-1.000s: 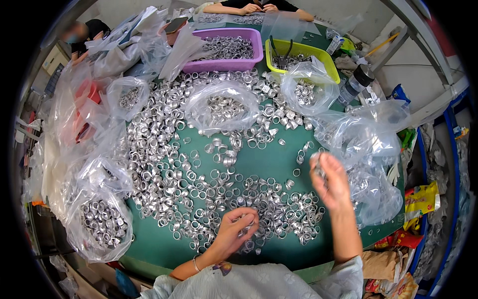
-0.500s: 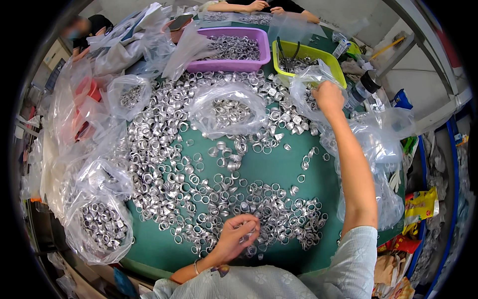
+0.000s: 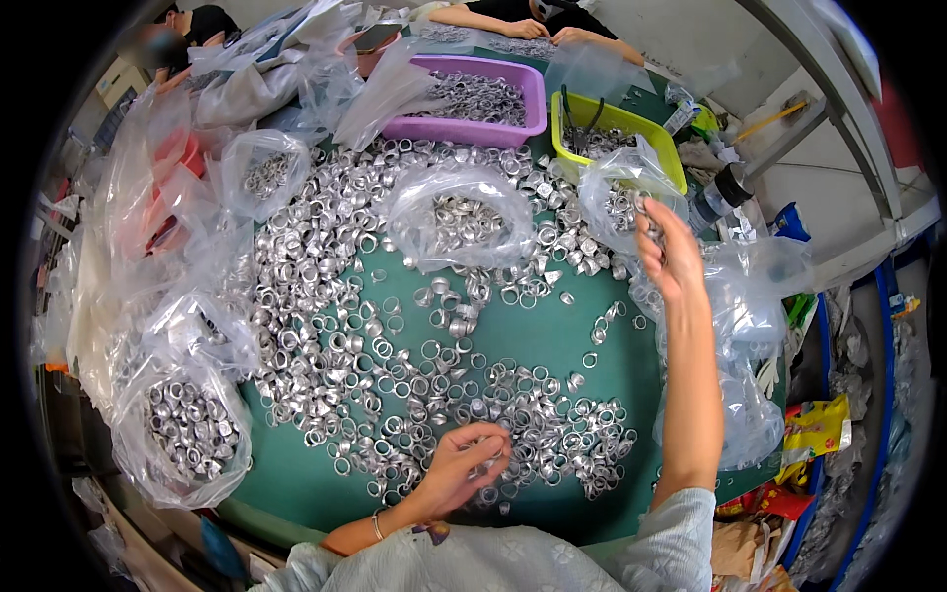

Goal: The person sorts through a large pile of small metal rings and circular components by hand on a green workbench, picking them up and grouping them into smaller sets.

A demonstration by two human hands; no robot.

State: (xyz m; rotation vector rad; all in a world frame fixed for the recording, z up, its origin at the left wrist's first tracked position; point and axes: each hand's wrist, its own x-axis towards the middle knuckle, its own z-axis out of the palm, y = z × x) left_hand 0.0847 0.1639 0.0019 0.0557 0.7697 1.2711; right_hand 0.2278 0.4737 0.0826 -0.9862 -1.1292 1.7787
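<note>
Far left of the middle bag (image 3: 406, 232), and nearer to the person, a clear bag (image 3: 133, 434) contains metal rings. Loose rings (image 3: 326, 335) cover the green desk (image 3: 538, 331) to the left of the middle bag, and also below it. Behind the middle bag is a purple basin (image 3: 464, 130) with rings. Below it, the left hand (image 3: 462, 472) is near the loose rings, its fingers curled narrow; I cannot tell if they hold a ring. To the right of the middle bag, the right hand (image 3: 673, 259) is beside another ring-filled bag (image 3: 594, 192), fingers loosely bent; their contents are unclear.
</note>
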